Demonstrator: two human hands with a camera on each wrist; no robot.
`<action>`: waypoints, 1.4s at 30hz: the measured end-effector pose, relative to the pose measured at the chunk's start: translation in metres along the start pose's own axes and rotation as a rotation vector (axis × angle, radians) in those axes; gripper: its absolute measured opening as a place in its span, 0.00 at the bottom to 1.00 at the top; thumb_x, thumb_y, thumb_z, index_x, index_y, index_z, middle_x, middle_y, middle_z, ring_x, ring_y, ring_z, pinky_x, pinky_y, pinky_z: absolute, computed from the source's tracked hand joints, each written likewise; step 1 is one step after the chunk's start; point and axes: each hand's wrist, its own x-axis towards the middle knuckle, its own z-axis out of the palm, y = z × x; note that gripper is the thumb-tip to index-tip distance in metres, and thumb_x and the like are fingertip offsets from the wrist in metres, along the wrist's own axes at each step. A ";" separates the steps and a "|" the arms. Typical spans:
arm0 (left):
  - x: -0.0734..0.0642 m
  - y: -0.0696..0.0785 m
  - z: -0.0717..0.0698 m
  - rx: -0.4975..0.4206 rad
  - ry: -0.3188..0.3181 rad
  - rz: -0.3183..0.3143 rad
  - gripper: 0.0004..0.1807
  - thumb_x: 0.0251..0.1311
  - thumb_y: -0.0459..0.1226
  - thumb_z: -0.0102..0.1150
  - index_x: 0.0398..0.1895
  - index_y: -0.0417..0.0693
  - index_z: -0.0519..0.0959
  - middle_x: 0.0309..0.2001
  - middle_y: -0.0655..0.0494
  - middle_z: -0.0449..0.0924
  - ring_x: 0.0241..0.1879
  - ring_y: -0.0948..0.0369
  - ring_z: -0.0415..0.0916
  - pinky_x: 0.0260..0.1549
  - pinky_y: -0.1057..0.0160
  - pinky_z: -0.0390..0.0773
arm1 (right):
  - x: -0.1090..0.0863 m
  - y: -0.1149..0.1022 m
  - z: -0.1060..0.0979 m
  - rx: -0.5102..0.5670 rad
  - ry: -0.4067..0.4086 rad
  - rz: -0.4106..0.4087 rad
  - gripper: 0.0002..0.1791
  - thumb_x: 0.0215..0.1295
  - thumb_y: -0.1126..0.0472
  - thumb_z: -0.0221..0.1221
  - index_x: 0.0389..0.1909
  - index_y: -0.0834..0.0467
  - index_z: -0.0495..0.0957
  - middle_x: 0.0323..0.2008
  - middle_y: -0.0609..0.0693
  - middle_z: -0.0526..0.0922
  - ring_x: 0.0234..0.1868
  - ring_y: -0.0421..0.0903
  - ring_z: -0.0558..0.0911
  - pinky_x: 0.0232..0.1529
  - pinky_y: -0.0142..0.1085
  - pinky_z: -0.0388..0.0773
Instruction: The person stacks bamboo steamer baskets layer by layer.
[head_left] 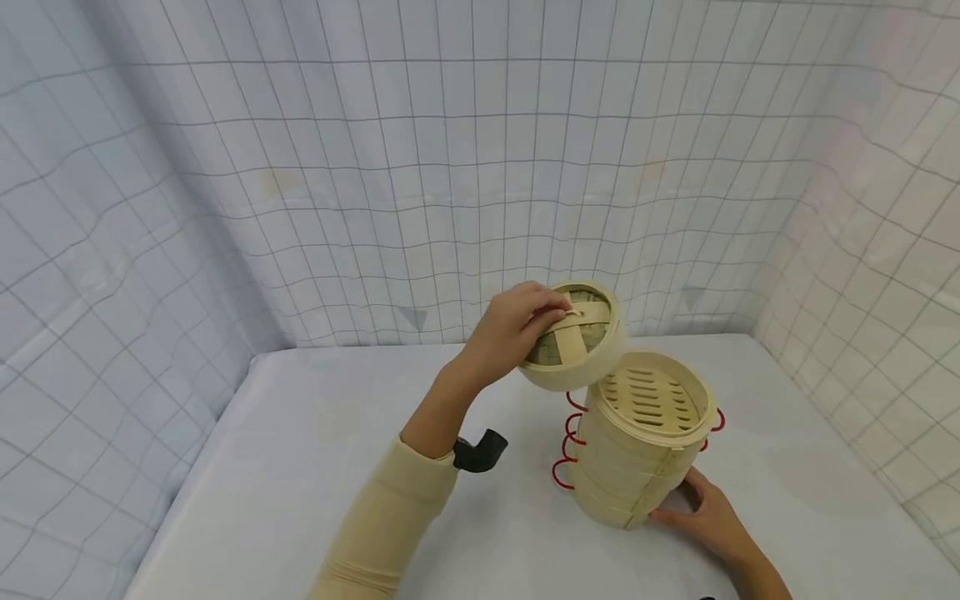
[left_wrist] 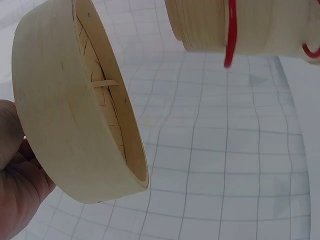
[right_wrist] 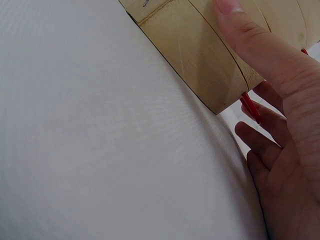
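Observation:
My left hand (head_left: 513,325) pinches the handle strap on top of a round bamboo steamer lid (head_left: 573,354), held tilted in the air. In the left wrist view the lid (left_wrist: 65,100) shows its side wall and part of its woven inside. Just right of it stands a stack of bamboo steamer baskets (head_left: 626,471), its slatted top tier uncovered. Low on the stack's right side my right hand (head_left: 708,521) rests with thumb and fingers spread. The right wrist view shows the thumb (right_wrist: 265,47) against the basket wall (right_wrist: 205,65) and the other fingers loosely bent beside it.
Red loops (head_left: 562,475) stick out from both sides of the stack. A white-covered table (head_left: 322,417) lies underneath, with grid-patterned white sheeting (head_left: 420,167) behind and at both sides. A black strap (head_left: 480,452) is on my left wrist.

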 end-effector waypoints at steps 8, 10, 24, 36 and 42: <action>0.019 0.023 0.030 -0.003 -0.099 0.085 0.07 0.62 0.32 0.54 0.40 0.42 0.81 0.38 0.56 0.78 0.42 0.63 0.73 0.44 0.75 0.68 | -0.006 0.000 0.001 -0.033 0.007 0.040 0.39 0.39 0.62 0.74 0.57 0.61 0.70 0.53 0.33 0.70 0.55 0.24 0.63 0.50 0.15 0.54; 0.021 0.029 0.036 0.013 -0.131 0.086 0.08 0.63 0.33 0.52 0.40 0.43 0.80 0.39 0.56 0.77 0.42 0.63 0.73 0.44 0.75 0.67 | -0.007 -0.001 0.001 -0.037 0.008 0.037 0.39 0.40 0.62 0.73 0.57 0.62 0.70 0.53 0.33 0.70 0.55 0.24 0.63 0.50 0.15 0.54; 0.029 0.059 0.071 0.212 -0.293 0.070 0.10 0.63 0.36 0.54 0.44 0.49 0.81 0.41 0.62 0.77 0.43 0.70 0.71 0.45 0.82 0.62 | -0.004 -0.002 0.000 0.015 -0.014 0.040 0.40 0.41 0.63 0.73 0.59 0.61 0.68 0.54 0.36 0.69 0.55 0.26 0.64 0.51 0.17 0.56; 0.026 0.061 0.085 0.304 -0.395 -0.011 0.11 0.65 0.38 0.51 0.46 0.52 0.81 0.42 0.63 0.75 0.46 0.68 0.70 0.45 0.80 0.63 | -0.002 -0.003 0.000 -0.044 -0.012 0.068 0.40 0.42 0.61 0.73 0.58 0.63 0.68 0.54 0.37 0.69 0.54 0.24 0.63 0.49 0.16 0.55; 0.026 0.061 0.086 0.331 -0.381 0.011 0.11 0.65 0.38 0.51 0.46 0.52 0.81 0.43 0.62 0.76 0.46 0.67 0.70 0.46 0.80 0.63 | -0.001 -0.007 0.000 -0.047 -0.015 0.078 0.39 0.42 0.60 0.73 0.58 0.61 0.69 0.54 0.40 0.70 0.54 0.24 0.63 0.49 0.16 0.55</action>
